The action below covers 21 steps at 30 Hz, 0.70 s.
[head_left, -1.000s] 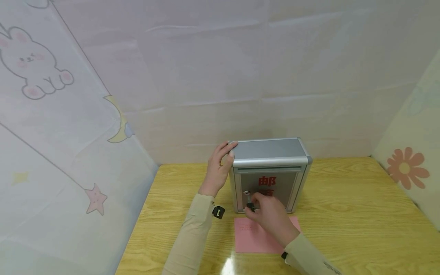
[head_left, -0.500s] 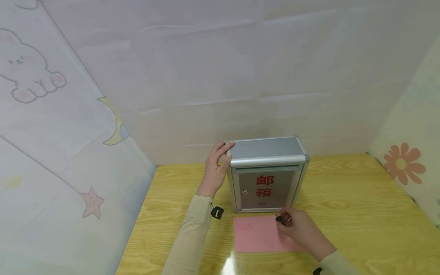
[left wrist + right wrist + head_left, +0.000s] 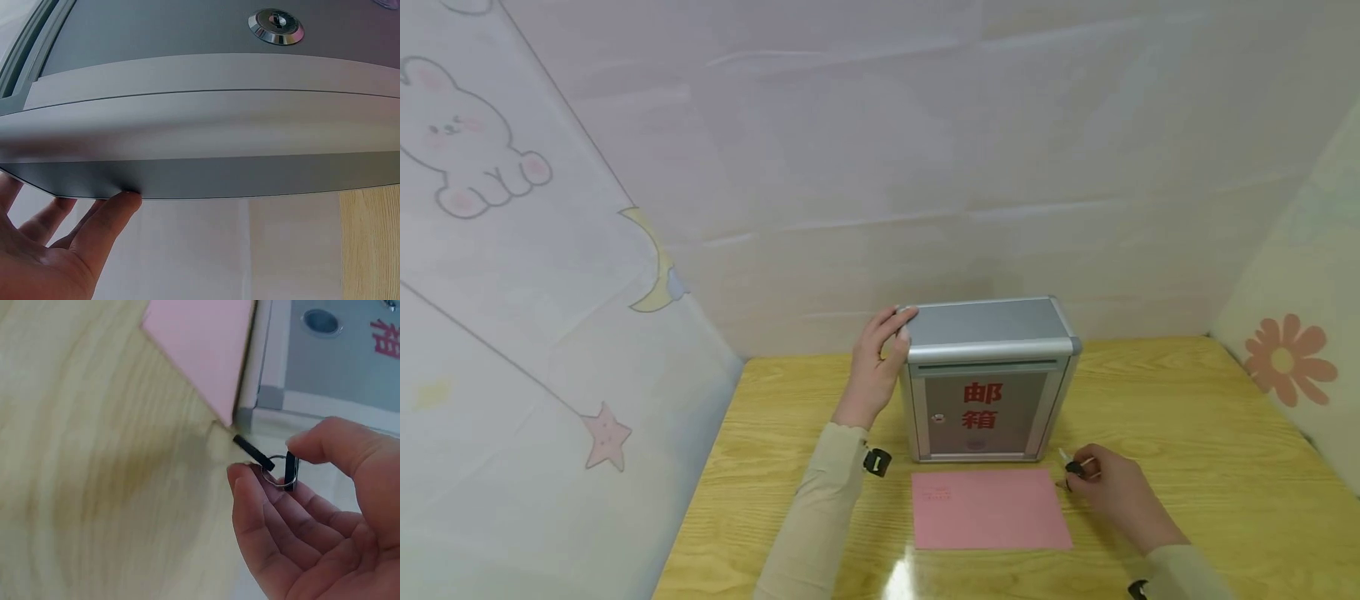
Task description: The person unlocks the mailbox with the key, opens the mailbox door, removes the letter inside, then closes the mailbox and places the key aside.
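While left hand [image 3: 872,367] braces mailbox [image 3: 988,379], keys [image 3: 275,467] pinched in right hand [image 3: 1108,487], beside envelope [image 3: 988,508] edge.

Staged booth — cartoon-print sheets [image 3: 512,275] curtaining a wooden table [image 3: 1187,433].

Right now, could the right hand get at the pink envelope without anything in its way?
Probably yes. The right hand sits just right of the pink envelope, with only bare table between, though its fingers pinch the keys.

Left hand [image 3: 874,372] raised, fingers [image 3: 103,228] extended, thumb and fingertips pressing; right hand [image 3: 1108,489] low, palm up, thumb and fingers [image 3: 262,506] pinching; both forearms sleeved.
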Tool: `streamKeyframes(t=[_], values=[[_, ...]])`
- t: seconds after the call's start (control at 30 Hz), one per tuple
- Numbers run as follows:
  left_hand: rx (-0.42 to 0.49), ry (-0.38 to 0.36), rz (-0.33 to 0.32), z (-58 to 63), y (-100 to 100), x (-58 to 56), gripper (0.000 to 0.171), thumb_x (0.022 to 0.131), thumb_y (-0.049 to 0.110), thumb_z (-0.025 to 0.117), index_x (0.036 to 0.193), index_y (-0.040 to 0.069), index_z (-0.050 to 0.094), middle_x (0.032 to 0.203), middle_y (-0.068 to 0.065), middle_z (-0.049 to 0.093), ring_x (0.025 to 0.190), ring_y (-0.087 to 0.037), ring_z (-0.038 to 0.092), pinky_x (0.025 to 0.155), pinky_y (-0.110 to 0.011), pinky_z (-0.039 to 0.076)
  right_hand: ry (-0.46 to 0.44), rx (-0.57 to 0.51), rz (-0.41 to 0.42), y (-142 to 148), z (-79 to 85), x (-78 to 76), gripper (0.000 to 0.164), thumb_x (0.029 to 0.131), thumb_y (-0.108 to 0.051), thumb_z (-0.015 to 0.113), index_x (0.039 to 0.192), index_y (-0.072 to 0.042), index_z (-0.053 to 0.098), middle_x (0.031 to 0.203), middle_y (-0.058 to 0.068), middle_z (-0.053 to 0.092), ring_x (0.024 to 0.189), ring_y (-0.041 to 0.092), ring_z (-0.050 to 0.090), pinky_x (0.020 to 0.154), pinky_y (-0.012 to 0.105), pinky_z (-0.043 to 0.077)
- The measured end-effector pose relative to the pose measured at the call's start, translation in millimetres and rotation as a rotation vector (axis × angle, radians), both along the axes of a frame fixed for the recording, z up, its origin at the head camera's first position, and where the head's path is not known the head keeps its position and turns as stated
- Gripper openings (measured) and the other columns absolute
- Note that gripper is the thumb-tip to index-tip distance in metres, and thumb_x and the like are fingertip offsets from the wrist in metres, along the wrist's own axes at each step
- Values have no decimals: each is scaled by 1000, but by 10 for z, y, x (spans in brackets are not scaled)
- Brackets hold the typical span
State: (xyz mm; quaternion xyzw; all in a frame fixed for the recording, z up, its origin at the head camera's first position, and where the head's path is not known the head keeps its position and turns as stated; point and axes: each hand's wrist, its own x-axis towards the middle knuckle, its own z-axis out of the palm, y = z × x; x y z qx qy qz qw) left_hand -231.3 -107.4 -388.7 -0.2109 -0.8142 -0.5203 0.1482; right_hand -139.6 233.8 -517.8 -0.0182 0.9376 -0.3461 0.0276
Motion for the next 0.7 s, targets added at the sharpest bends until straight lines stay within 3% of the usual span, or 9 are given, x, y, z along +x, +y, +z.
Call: streamKeyframes(t=[0.33, 0.7], values=[[-1, -9, 5, -11, 5, -3, 43, 100, 41, 43, 138, 26, 54, 148, 3, 36, 135, -18, 32, 104, -52, 30, -35, 60, -37, 184, -92, -10, 27, 83, -11, 69, 100, 7, 60, 82, 10, 66, 77, 27, 64, 66, 45, 51], [0, -2, 5, -6, 7, -2, 44, 99, 42, 42, 138, 26, 54, 147, 3, 37, 134, -18, 33, 104, -52, 30, -46, 119, -28, 230, -144, -17, 28, 84, -13, 70, 96, 10, 62, 78, 6, 62, 72, 22, 60, 62, 42, 49]])
